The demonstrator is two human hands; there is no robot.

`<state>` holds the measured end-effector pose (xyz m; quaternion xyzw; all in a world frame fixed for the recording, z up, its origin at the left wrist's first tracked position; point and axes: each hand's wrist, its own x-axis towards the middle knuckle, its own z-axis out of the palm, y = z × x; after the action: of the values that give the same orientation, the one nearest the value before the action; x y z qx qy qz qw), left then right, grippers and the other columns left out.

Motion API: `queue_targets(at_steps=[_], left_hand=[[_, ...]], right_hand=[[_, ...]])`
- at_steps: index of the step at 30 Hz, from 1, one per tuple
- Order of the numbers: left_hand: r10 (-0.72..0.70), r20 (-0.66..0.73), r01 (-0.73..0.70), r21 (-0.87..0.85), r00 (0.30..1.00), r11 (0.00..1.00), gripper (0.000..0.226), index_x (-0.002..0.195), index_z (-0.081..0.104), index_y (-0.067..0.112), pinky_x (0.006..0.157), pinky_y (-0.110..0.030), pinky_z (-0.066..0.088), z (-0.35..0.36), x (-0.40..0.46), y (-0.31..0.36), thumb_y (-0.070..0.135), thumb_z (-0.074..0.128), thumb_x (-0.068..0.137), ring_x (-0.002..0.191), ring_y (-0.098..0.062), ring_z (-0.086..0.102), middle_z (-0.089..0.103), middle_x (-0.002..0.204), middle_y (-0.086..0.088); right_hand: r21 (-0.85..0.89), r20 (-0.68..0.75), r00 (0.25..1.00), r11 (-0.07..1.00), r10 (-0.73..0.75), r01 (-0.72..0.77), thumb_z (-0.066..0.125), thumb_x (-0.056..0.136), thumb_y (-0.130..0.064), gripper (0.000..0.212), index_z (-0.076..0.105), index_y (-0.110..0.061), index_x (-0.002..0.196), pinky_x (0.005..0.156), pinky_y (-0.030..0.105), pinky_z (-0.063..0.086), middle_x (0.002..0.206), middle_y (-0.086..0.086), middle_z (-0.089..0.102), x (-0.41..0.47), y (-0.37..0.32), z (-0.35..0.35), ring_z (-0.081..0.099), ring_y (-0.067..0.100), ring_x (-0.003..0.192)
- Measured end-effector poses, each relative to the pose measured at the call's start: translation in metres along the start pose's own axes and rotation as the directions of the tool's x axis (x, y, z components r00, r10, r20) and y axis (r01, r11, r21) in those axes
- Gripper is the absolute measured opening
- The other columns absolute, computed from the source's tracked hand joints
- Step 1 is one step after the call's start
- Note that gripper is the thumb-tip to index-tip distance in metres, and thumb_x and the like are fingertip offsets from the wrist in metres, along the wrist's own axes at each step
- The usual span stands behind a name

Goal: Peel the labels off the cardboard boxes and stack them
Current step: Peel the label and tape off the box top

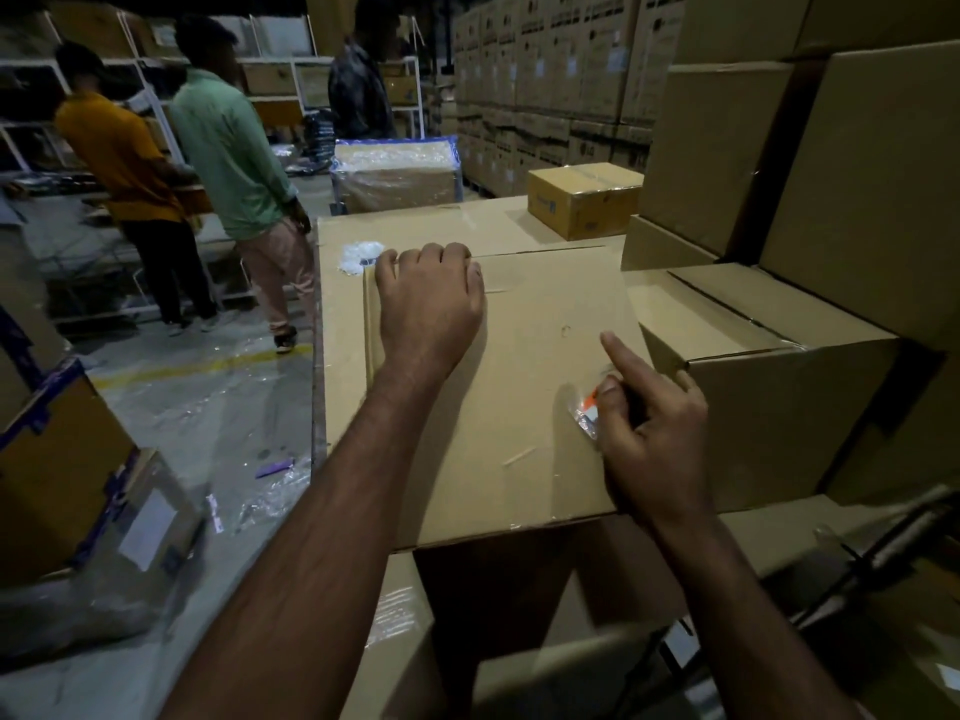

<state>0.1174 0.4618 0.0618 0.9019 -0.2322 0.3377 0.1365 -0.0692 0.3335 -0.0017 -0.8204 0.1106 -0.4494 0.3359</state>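
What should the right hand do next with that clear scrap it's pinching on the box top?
Probably pull the clear scrap up and off. The right hand pinches it at the cardboard box top, and the left hand grips the far edge, steadying the box.

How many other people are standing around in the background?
3: a person in an orange shirt far left, one in a green shirt beside them, one in dark clothes farther back by the shelves. Others may be hidden behind boxes.
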Motion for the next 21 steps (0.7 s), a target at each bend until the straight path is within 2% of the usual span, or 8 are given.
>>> queue_targets(at_steps=[1, 2, 3, 4, 5, 10, 14, 21], left_hand=[[-0.001, -0.005, 0.001, -0.004, 1.000, 1.000, 0.041, 0.115, 0.063, 0.019, 0.107, -0.046, 0.029, -0.002, -0.001, 0.001, 0.038, 0.030, 0.100, 0.107, -0.029, 0.058, 0.068, 0.113, -0.006], [-0.002, -0.011, 0.002, -0.015, 1.000, 1.000, 0.040, 0.114, 0.063, 0.019, 0.107, -0.046, 0.029, -0.003, -0.002, 0.002, 0.039, 0.031, 0.100, 0.107, -0.029, 0.058, 0.068, 0.112, -0.007], [-0.005, -0.017, 0.004, -0.026, 1.000, 1.000, 0.039, 0.114, 0.063, 0.019, 0.107, -0.046, 0.028, -0.005, -0.003, 0.002, 0.039, 0.033, 0.101, 0.107, -0.029, 0.058, 0.068, 0.112, -0.007], [-0.006, -0.023, 0.005, -0.032, 1.000, 0.999, 0.039, 0.114, 0.064, 0.018, 0.107, -0.046, 0.028, -0.006, -0.004, 0.003, 0.041, 0.035, 0.101, 0.107, -0.029, 0.058, 0.068, 0.112, -0.008], [-0.004, -0.027, 0.003, -0.034, 1.000, 0.999, 0.040, 0.115, 0.064, 0.018, 0.107, -0.046, 0.027, -0.008, -0.005, 0.003, 0.043, 0.036, 0.101, 0.108, -0.030, 0.058, 0.068, 0.113, -0.008], [0.005, 0.002, -0.005, -0.040, 1.000, 0.999, 0.065, 0.122, 0.062, 0.017, 0.109, -0.049, 0.025, -0.016, -0.011, 0.007, 0.068, 0.030, 0.095, 0.114, -0.028, 0.056, 0.066, 0.120, -0.007], [0.006, -0.012, -0.006, -0.032, 1.000, 0.999, 0.075, 0.118, 0.062, 0.017, 0.107, -0.049, 0.027, -0.020, -0.013, 0.008, 0.077, 0.029, 0.088, 0.113, -0.026, 0.056, 0.066, 0.118, -0.005], [-0.013, -0.090, 0.010, -0.030, 0.996, 0.999, 0.075, 0.114, 0.065, 0.015, 0.107, -0.052, 0.030, -0.025, -0.020, 0.015, 0.078, 0.032, 0.087, 0.113, -0.029, 0.056, 0.066, 0.112, -0.007]], right_hand=[[0.036, 0.005, 1.000, 0.999, -0.007, 0.007, 0.052, 0.093, -0.025, 0.047, 0.053, -0.028, 0.140, 0.110, 0.063, 0.031, 0.096, -0.007, 0.071, -0.002, 0.001, 0.000, 0.063, 0.009, 0.083], [0.086, 0.013, 1.000, 0.996, -0.016, 0.015, 0.053, 0.093, -0.024, 0.048, 0.053, -0.025, 0.140, 0.104, 0.060, 0.041, 0.096, -0.012, 0.069, -0.004, 0.001, -0.001, 0.061, 0.005, 0.080], [0.136, 0.014, 1.000, 0.991, -0.021, 0.019, 0.054, 0.093, -0.023, 0.048, 0.053, -0.024, 0.141, 0.087, 0.051, 0.051, 0.092, -0.012, 0.068, -0.006, 0.002, -0.001, 0.057, 0.003, 0.074], [0.174, 0.011, 1.000, 0.985, -0.022, 0.020, 0.054, 0.093, -0.023, 0.048, 0.053, -0.024, 0.141, 0.071, 0.041, 0.053, 0.091, -0.007, 0.069, -0.006, 0.003, -0.002, 0.056, 0.005, 0.070], [0.196, 0.006, 1.000, 0.980, -0.021, 0.020, 0.054, 0.093, -0.023, 0.048, 0.053, -0.024, 0.141, 0.063, 0.037, 0.053, 0.093, 0.001, 0.070, -0.006, 0.005, -0.003, 0.059, 0.010, 0.071], [0.225, -0.028, 0.997, 0.971, -0.077, 0.081, 0.050, 0.094, -0.031, 0.049, 0.050, -0.025, 0.143, 0.063, 0.051, 0.054, 0.097, 0.013, 0.070, -0.010, 0.009, -0.002, 0.063, 0.028, 0.077], [0.247, -0.057, 0.994, 0.963, -0.095, 0.106, 0.051, 0.094, -0.028, 0.049, 0.051, -0.022, 0.142, 0.063, 0.052, 0.054, 0.091, 0.013, 0.068, -0.012, 0.012, -0.003, 0.062, 0.029, 0.075], [0.245, -0.090, 0.988, 0.959, -0.125, 0.143, 0.054, 0.090, -0.016, 0.047, 0.057, -0.012, 0.136, 0.067, 0.053, 0.052, 0.079, 0.011, 0.067, -0.013, 0.025, 0.003, 0.057, 0.024, 0.069]])
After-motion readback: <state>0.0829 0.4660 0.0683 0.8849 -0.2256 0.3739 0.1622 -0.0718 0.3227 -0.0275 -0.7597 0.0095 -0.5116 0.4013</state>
